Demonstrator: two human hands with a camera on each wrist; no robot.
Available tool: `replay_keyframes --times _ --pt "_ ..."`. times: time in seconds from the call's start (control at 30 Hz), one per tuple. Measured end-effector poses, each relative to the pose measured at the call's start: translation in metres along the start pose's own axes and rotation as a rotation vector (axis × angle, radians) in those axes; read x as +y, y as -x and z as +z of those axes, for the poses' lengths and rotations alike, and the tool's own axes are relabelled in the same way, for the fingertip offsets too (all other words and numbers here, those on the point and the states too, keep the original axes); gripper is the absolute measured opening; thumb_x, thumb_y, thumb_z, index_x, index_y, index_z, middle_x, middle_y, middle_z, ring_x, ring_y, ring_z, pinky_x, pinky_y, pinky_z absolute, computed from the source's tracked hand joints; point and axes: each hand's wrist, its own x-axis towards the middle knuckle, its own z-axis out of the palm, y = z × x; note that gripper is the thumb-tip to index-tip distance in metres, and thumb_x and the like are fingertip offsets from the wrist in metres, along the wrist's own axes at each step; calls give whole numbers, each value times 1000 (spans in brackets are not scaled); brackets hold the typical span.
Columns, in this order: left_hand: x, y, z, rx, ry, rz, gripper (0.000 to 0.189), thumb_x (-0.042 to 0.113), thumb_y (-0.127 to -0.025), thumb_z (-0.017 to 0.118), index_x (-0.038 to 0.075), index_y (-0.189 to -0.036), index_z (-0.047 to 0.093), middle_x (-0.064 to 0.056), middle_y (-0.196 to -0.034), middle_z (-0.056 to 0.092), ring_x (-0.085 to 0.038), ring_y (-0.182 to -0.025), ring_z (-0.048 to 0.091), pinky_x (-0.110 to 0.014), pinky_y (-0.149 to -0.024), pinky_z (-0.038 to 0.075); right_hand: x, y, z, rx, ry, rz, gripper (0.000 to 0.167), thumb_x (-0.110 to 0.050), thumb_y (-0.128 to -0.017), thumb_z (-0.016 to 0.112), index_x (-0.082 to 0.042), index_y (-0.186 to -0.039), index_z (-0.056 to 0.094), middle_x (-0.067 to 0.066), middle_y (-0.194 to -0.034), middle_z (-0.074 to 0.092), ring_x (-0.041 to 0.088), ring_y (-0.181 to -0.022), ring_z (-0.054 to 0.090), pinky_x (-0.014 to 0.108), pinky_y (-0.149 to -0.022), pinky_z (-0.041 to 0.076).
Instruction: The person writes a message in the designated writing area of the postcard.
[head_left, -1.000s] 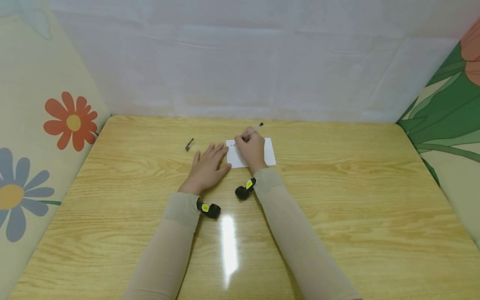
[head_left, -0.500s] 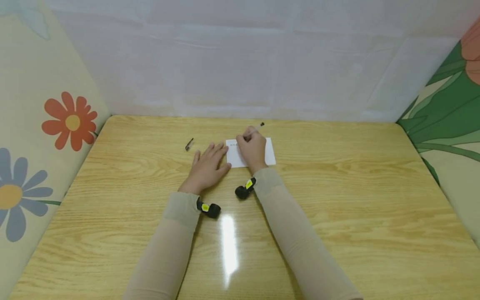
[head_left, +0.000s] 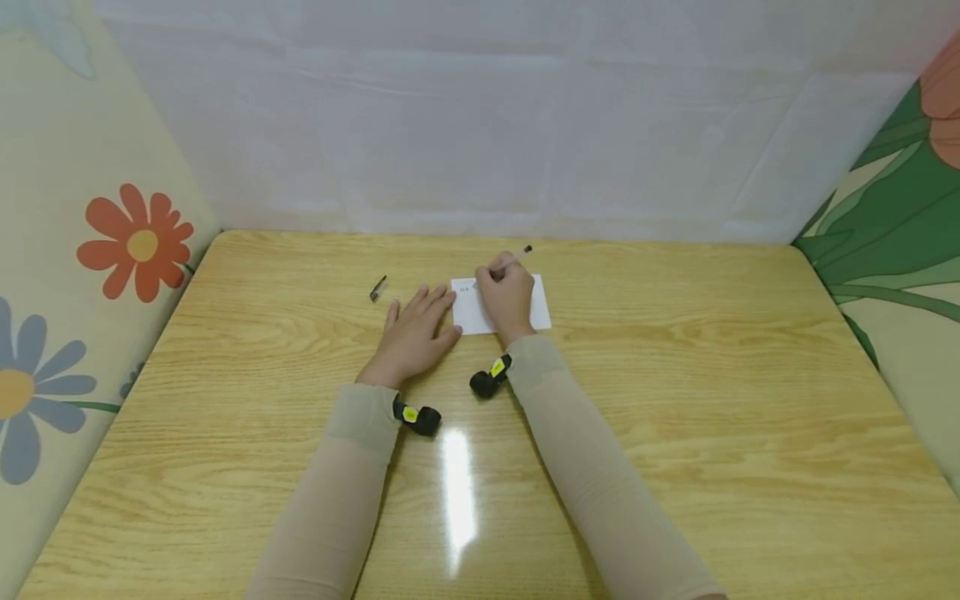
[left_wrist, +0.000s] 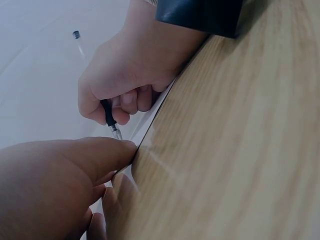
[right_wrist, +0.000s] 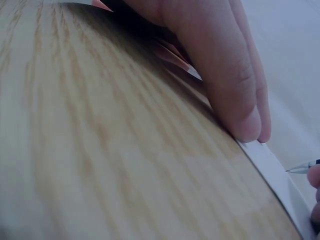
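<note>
A small white sheet of paper (head_left: 468, 317) lies near the far edge of the table, with small dark marks at its upper left. My right hand (head_left: 510, 302) pinches a clear pen with a black grip (left_wrist: 108, 112), its back end slanting up and away to the right. In the right wrist view the tip of the pen (right_wrist: 299, 169) is at the paper. Spread flat, my left hand (head_left: 416, 337) rests on the table, its fingertips and thumb touching the paper's left edge. Part of the sheet is hidden under my right hand.
A pen cap (head_left: 378, 288) with a dark clip lies on the wooden table (head_left: 675, 400), left of the paper and beyond my left hand. A white sheet-covered wall (head_left: 480, 125) stands behind the table. Flower-patterned panels (head_left: 142, 246) flank both sides.
My right hand has shifted slightly to the right with the pen, exposing a little more of the marks on the paper. My left hand and the cap stay put.
</note>
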Motion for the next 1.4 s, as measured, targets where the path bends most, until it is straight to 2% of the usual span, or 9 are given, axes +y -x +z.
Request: replay_keyframes --times 1.4 --pt "1 1 -1 -5 10 -5 64 39 -106 48 13 -161 28 -7 -169 15 -30 -156 2 -59 -121 -11 1 -1 0 -16 3 28 16 -10 -90 64 -7 -75 59 5 -71 60 17 -67 56 24 -61 46"
